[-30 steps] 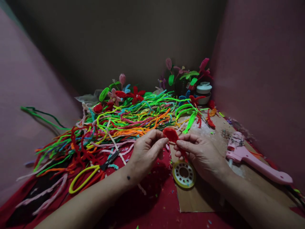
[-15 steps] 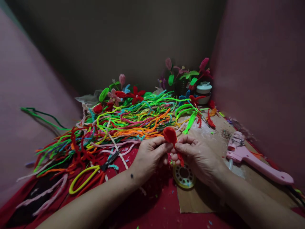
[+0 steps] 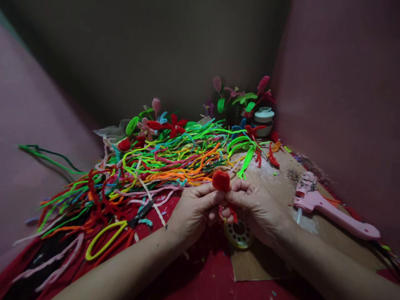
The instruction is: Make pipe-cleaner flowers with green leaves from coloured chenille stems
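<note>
Left hand (image 3: 195, 210): pinching the base of the red pipe-cleaner bud (image 3: 221, 181) between thumb and fingers.
Right hand (image 3: 254, 208): gripping just below the bud with thumb and fingertips, touching its red tail.
Bud: held upright between both hands, above the tape roll (image 3: 233, 241).
Pipe-cleaner pile (image 3: 175, 160): spread beyond the left hand, beside the scissors (image 3: 108, 236).
Pink glue gun (image 3: 339, 211): lying on cardboard (image 3: 259, 266), right of the right hand.

Flower bud (image 3: 221, 180) red; glue gun (image 3: 337, 216) pink; scissors (image 3: 106, 240) yellow-and-orange handled, dark bladed; cardboard (image 3: 262, 264) brown; cloth (image 3: 215, 266) deep red; jar lid (image 3: 264, 112) pale blue-green.
</note>
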The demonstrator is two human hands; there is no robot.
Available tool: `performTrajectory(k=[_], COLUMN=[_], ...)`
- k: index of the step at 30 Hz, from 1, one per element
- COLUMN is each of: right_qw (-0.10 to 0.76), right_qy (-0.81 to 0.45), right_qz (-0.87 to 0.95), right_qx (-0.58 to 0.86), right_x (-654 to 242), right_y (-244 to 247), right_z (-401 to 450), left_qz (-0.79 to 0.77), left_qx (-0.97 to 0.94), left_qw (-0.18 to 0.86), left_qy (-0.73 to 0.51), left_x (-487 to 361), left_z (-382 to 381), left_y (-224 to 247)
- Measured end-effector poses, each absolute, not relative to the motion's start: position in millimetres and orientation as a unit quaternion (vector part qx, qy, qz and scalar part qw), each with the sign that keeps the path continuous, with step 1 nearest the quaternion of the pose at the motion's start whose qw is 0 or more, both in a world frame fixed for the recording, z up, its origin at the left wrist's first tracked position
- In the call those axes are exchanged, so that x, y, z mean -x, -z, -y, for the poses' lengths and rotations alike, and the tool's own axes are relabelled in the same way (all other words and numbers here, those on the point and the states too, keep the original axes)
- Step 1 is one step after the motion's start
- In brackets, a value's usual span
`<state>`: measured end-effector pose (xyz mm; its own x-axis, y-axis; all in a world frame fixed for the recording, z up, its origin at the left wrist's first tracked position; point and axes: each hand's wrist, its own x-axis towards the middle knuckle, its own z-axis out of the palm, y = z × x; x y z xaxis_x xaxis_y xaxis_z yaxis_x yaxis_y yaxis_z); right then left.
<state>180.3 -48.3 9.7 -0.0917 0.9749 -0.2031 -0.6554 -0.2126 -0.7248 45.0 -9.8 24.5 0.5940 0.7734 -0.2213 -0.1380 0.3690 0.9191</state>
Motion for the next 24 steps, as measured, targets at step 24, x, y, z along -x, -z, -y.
performTrajectory(k=[24], right_qw=[0.200], right_qy=[0.036], right_qz=[0.690], right_qx=[0.695], right_x=[-275.5], right_y=[-6.1], right_z=[-13.6], left_qz=[-0.436], left_qx=[-0.606], left_qw=[0.653], left_qy=[-0.129], left_x=[-31.6], left_z=[-23.2], left_y=[-8.4])
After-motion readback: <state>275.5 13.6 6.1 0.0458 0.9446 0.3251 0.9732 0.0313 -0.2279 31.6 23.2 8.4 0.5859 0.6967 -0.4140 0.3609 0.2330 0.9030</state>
